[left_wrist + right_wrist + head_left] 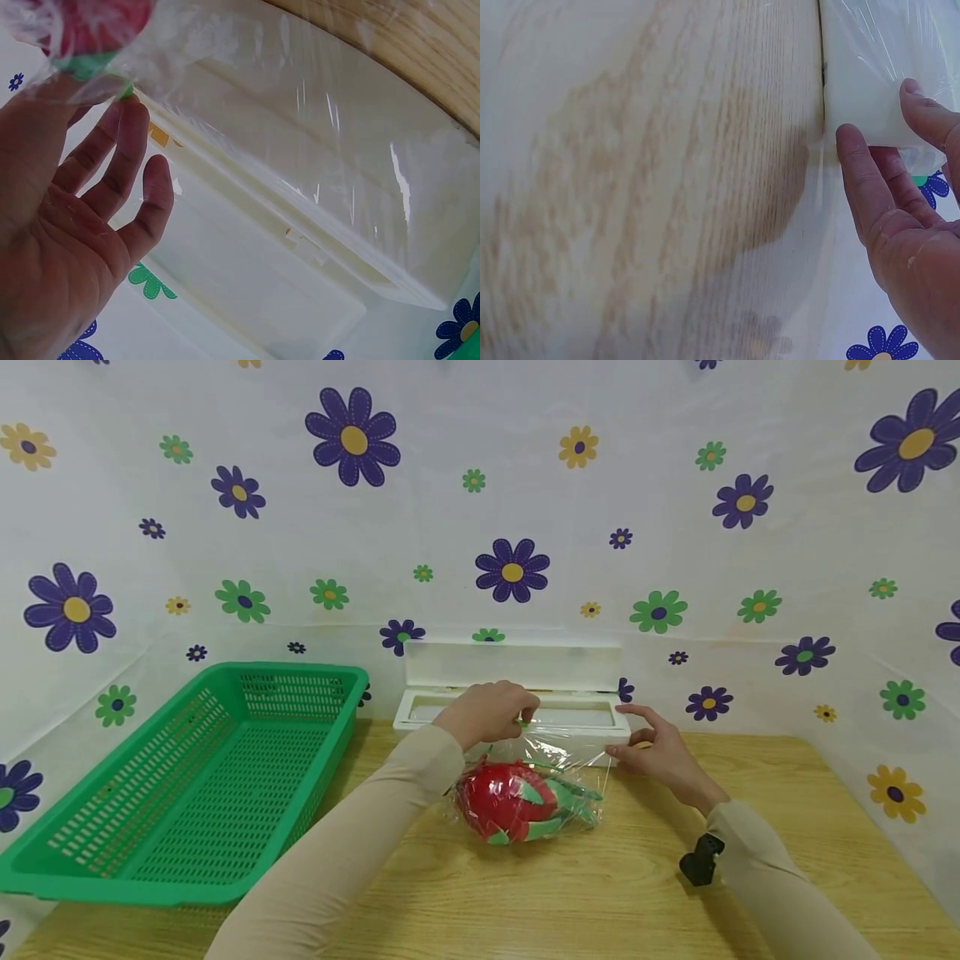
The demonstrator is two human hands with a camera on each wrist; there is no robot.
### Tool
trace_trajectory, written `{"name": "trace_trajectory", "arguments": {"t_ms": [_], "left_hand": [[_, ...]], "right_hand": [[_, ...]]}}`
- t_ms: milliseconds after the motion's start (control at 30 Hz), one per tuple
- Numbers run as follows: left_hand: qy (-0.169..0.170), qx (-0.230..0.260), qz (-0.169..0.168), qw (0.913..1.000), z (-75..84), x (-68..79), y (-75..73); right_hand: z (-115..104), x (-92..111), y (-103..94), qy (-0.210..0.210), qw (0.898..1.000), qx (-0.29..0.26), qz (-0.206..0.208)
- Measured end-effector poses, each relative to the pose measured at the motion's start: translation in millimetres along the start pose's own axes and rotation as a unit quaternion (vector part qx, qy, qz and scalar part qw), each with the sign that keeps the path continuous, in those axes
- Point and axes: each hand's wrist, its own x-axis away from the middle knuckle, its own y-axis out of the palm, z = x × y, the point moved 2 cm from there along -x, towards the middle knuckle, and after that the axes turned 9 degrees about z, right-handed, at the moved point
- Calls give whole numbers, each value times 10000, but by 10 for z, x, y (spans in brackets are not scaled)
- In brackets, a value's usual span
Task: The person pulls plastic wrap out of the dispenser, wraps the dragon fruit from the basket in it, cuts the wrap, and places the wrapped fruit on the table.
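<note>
A red dragon fruit (506, 802) with green scales lies on the table under clear cling film (558, 752). Behind it stands a white cling film dispenser box (510, 728), its lid (513, 667) raised. My left hand (486, 712) is over the front of the box, fingers bent down, pinching the film at its front edge. A small green piece (126, 91) shows at those fingertips; I cannot tell what it is. At the box's right end, my right hand (660, 752) grips the corner between thumb and fingers. In the right wrist view, film stretches over the box face (866, 82).
To the left is a large green plastic basket (202, 889) with slotted walls. The wooden table (570, 910) meets a white flower-patterned sheet (450, 518) close behind the box. A black device (702, 860) is on the right sleeve.
</note>
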Motion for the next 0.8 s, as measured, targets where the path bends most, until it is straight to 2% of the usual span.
{"name": "trace_trajectory", "arguments": {"t_ms": [800], "left_hand": [[-21,-35,28,10000,-50,6,27]], "right_hand": [[30,-19,5,13,10000,64,35]]}}
